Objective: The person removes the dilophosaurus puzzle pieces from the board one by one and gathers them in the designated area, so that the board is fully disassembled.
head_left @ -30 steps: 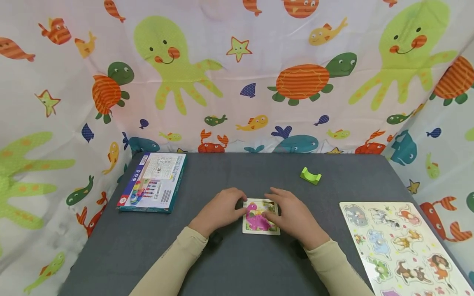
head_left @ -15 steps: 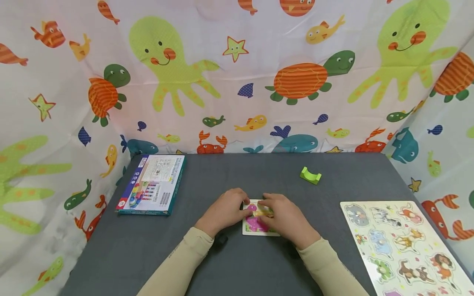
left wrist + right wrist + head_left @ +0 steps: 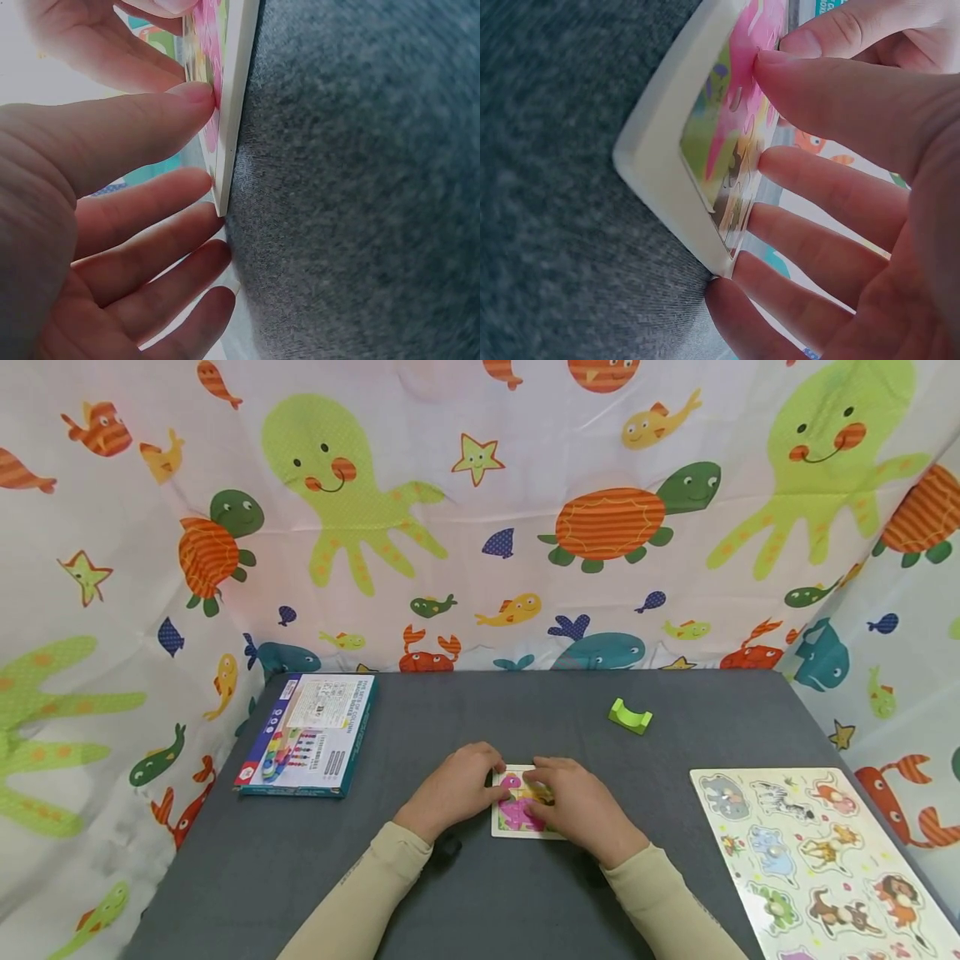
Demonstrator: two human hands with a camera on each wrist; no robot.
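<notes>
A small square jigsaw puzzle point(image 3: 517, 815) with a pink dinosaur picture and a pale frame point(image 3: 656, 142) lies flat on the dark grey table, between the two hands. At its left side is my left hand point(image 3: 453, 791); the left wrist view shows the thumb point(image 3: 169, 120) touching the picture and the other fingers extended along the frame's edge. My right hand point(image 3: 587, 806) covers the right part of the puzzle. Its thumb point(image 3: 802, 79) presses on the pink picture, and its outstretched fingers touch the far side. Part of the picture is hidden beneath the right hand.
A flat cardboard box point(image 3: 307, 735) lies at the back left. Toward the back right sits a small bright green curved block point(image 3: 630, 718). A large animal peg puzzle board point(image 3: 787, 810) occupies the right side. Behind the table hangs a sea-animal curtain point(image 3: 450, 527).
My right hand has moved left, further over the puzzle, and my left hand has shifted slightly right. In the last half second both hands stay almost still.
</notes>
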